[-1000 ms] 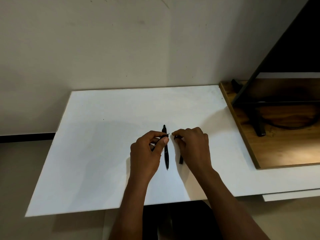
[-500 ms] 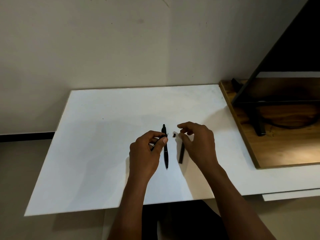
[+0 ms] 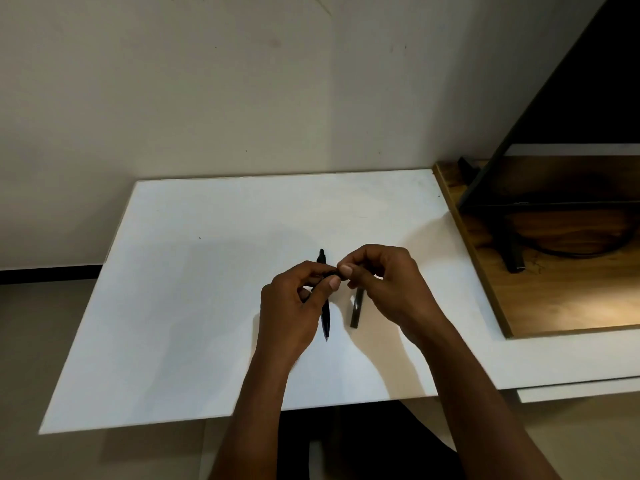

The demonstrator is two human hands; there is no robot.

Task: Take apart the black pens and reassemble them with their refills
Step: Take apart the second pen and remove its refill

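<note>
A whole black pen (image 3: 326,320) lies on the white table (image 3: 194,306), pointing away from me and partly hidden by my left hand. To its right lies a loose black barrel (image 3: 356,310), half under my right hand. My left hand (image 3: 294,310) pinches a thin dark pen part (image 3: 329,274) between thumb and forefinger, just above the whole pen. My right hand (image 3: 388,285) meets it fingertip to fingertip, with thumb and forefinger pinched at that part's right end. Whatever small piece the right fingers hold is hidden.
A wooden board (image 3: 554,299) lies on the table's right side, with a black metal stand (image 3: 512,251) and a dark cable on it. A plain wall rises behind the table. The table's front edge is near my forearms.
My right hand left the barrel on the table, opened over a small loose piece, and has now shut and moved left against my left fingertips. The small piece is out of sight.
</note>
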